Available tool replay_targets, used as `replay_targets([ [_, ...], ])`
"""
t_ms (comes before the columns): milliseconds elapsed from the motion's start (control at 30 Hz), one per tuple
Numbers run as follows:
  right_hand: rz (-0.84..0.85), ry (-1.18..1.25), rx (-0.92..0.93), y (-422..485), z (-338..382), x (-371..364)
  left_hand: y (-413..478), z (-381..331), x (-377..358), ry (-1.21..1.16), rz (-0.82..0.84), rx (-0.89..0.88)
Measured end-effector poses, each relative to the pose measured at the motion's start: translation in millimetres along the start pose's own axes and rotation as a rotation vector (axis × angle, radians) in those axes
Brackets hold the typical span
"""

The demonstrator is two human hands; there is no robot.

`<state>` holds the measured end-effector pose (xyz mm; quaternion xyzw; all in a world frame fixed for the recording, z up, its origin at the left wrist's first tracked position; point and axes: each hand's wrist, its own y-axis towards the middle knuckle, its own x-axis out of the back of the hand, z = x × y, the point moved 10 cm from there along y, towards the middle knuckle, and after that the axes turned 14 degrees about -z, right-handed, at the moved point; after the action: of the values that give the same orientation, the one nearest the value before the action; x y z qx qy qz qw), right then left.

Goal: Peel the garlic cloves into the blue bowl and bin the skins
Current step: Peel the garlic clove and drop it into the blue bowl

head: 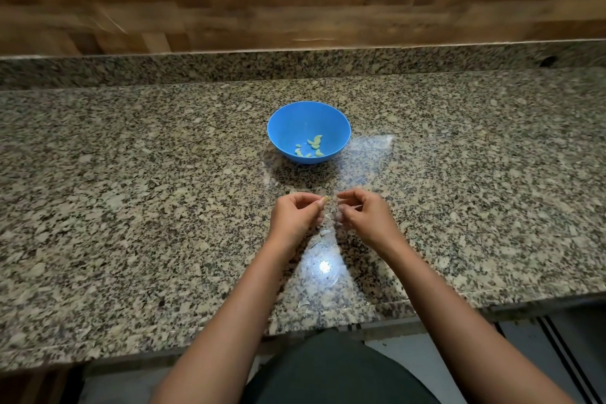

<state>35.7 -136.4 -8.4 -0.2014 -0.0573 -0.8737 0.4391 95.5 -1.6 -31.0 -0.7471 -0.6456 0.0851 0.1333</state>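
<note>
A blue bowl (pixel 308 115) stands on the granite counter (pixel 131 174) and holds several pale peeled garlic cloves (pixel 314 143). Nearer to me, both hands meet over the counter. My left hand (pixel 296 216) pinches a small garlic clove (pixel 324 199) at its fingertips. My right hand (pixel 364 215) has curled fingers and pinches a thin strip of skin (pixel 355 207) beside that clove. Loose papery skins (pixel 323 233) lie on the counter under and behind the hands. No bin is in view.
A wooden wall rises behind the counter's granite upstand (pixel 295 62). The counter's front edge (pixel 328 330) runs just before my body. More skin flakes (pixel 303 303) lie near that edge. A bright light reflection sits between my forearms.
</note>
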Motion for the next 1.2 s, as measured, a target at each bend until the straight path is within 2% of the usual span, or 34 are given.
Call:
replay_targets([
  [100, -0.014, 0.094, -0.077, -1, -4, 2, -4, -14, 5, 0.205, -0.069, -0.217],
  [167, 0.031, 0.220, -0.164, -4, -5, -4, -11, -26, 3, 0.243, -0.097, -0.324],
  [333, 0.033, 0.406, -0.217, -10, -1, -8, -18, -38, 0, 0.266, -0.100, -0.440],
  [500, -0.025, 0.444, -0.185, -9, 0, -2, -19, -37, -5, 0.176, -0.053, -0.384],
  [667, -0.027, 0.331, -0.099, -9, 6, 2, -15, -38, -4, 0.128, -0.055, -0.359],
  [800, 0.006, 0.294, -0.045, -11, 16, 4, -11, -37, -9, 0.100, 0.056, -0.299],
  [1000, 0.114, 0.246, -0.034, -10, 22, 4, -8, -37, -6, 0.094, 0.100, -0.270],
  [1100, 0.145, 0.138, 0.038, -9, 27, 6, -9, -36, -7, 0.075, 0.136, -0.242],
  [1200, 0.108, -0.143, 0.230, -10, 34, 5, -11, -28, -5, 0.060, 0.127, -0.203],
])
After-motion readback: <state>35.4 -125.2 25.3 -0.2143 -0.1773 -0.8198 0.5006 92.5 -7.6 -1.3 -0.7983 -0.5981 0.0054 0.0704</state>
